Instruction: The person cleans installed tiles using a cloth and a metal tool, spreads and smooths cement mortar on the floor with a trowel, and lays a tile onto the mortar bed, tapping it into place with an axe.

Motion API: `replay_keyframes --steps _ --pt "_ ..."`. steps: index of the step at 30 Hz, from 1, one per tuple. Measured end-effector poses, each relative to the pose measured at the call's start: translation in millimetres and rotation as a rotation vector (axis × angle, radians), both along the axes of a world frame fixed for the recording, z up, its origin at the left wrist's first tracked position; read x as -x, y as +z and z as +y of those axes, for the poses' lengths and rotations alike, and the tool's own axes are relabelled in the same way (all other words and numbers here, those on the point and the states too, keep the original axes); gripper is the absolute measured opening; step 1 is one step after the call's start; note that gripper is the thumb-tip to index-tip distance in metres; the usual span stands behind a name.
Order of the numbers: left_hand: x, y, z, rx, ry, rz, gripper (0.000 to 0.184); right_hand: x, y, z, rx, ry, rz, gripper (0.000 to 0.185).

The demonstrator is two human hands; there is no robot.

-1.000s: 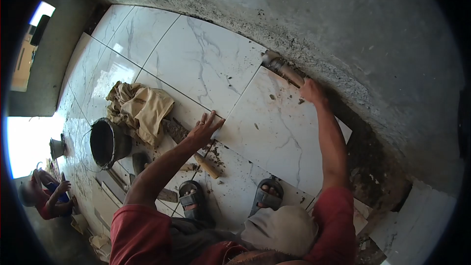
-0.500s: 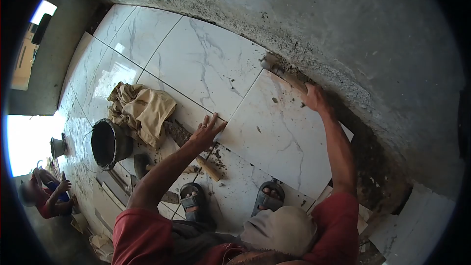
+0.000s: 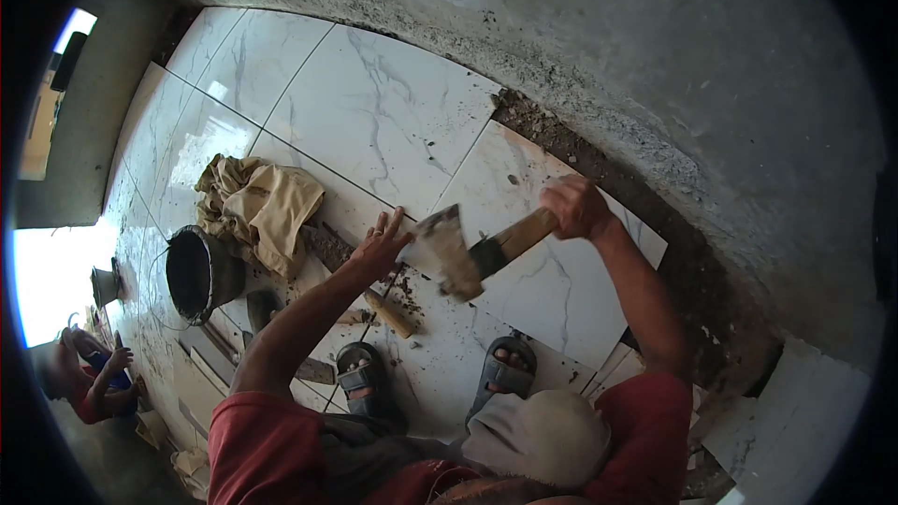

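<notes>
My right hand is closed round the wooden handle of a hammer, whose wide, dirty head hangs above the marbled tile. My left hand rests with fingers spread near the joint between tiles, holding nothing. Just below it lies a wooden-handled trowel, its blade partly hidden by my forearm. The tile's upper edge borders a strip of dirt along the wall.
A black bucket and a crumpled tan cloth are left of my left arm. A second mallet head lies beside the bucket. Another person is at the far left. A grey wall rises on the right.
The hammer has come away from the dirt strip by the wall and is now raised over the tile, nearer my left hand. My left hand has stayed close to the tile joint.
</notes>
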State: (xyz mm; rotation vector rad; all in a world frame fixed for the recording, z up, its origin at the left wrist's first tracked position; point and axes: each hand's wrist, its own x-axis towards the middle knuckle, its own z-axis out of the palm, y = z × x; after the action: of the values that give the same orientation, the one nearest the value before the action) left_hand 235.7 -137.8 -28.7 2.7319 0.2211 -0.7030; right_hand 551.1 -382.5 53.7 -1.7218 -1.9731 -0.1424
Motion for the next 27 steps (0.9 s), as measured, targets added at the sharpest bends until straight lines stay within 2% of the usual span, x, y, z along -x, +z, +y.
replay_keyframes --steps 1,2,3,4,6,7,9,11,12,13,15,18,19,21,23,25,27 --pt "0 1 0 -0.005 0.013 -0.008 0.102 -24 -29 -14 0.062 -0.085 0.0 0.006" --pt "-1 4 0 -0.004 0.016 -0.011 0.102 -52 -48 -27 0.348 -0.444 0.023 0.005" --pt "-2 8 -1 0.007 0.019 0.003 0.102 -59 -37 -25 0.636 -0.801 0.044 0.006" --pt "-3 11 -2 0.017 0.024 0.013 0.102 -58 -30 -23 0.637 -0.795 0.037 0.006" --pt "0 4 0 0.009 0.02 0.001 0.101 -44 -10 -10 0.695 -0.95 0.066 0.007" --pt "0 3 0 0.006 0.016 -0.009 0.101 -32 -7 -7 0.693 -0.947 0.068 0.007" --pt "-5 5 4 0.013 0.016 -0.002 0.101 -4 -4 -9 0.436 -0.494 0.127 0.006" --pt "-1 6 1 0.032 0.017 0.018 0.101 15 12 3 0.248 -0.156 0.079 0.006" --pt "-2 5 2 0.029 0.015 0.008 0.101 7 5 2 0.251 -0.081 -0.001 0.008" --pt "-1 6 2 0.028 0.015 -0.002 0.101 -11 -1 -3 0.256 -0.084 0.002 0.008" --pt "0 8 0 0.043 0.029 -0.001 0.101 -45 -4 -12 0.758 -0.798 0.104 0.011" --pt "-2 6 3 0.016 0.021 -0.016 0.101 -49 -11 -8 0.811 -0.938 -0.026 0.012" --pt "-2 7 1 0.009 0.031 0.003 0.102 -34 -3 -7 0.816 -0.939 -0.022 0.012" --pt "-5 7 0 0.007 0.035 0.021 0.102 -2 11 -9 0.689 -0.565 0.059 0.011" --pt "-2 7 1 0.006 0.016 0.019 0.102 6 5 -6 0.418 -0.203 0.031 0.01" --pt "-5 11 1 0.015 0.02 0.028 0.102 -27 -26 -11 0.329 -0.157 0.016 0.009" --pt "-4 11 -2 0.026 0.03 0.031 0.102 -61 -26 -12 0.777 -0.955 0.107 0.01"
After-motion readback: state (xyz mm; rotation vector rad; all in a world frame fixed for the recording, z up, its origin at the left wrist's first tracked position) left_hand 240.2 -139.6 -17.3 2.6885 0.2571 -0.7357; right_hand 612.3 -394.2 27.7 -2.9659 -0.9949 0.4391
